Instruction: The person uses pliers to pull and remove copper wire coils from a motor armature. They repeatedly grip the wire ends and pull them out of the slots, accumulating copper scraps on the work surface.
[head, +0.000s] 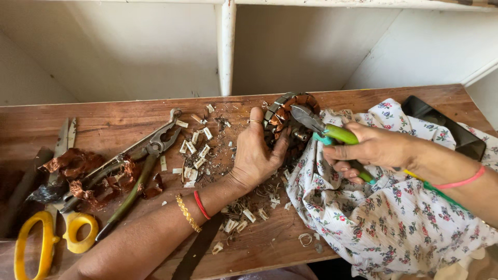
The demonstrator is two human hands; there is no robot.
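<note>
At nine o'clock on my worn brown wooden tabletop [321, 243] lie the yellow-handled steel scissors [49, 236], with crumpled scraps of copper foil and winding [78, 168] just above them. Toward the middle rest the long dark steel pliers [142, 166], jaws pointing to one o'clock, and beside them a scatter of small white plastic insulation slips [197, 148]. My left hand [255, 155], with gold and red bangles at the wrist, is wrapped around the near side of the round metal stator with copper windings [288, 116], sitting at twelve o'clock on the table's far half; its fingers curl closed on the laminated rim. My right hand [371, 148] is clenched on the green-handled side cutters [324, 129], their steel nose on the windings, though I cannot quite tell whether the blades bite a wire. Below it, at four o'clock, spreads the white floral cloth [384, 223]. The stator strikes me as heavy, stiff and sharp-edged, so the rim is the place to hold, not the soft, fragile copper.
</note>
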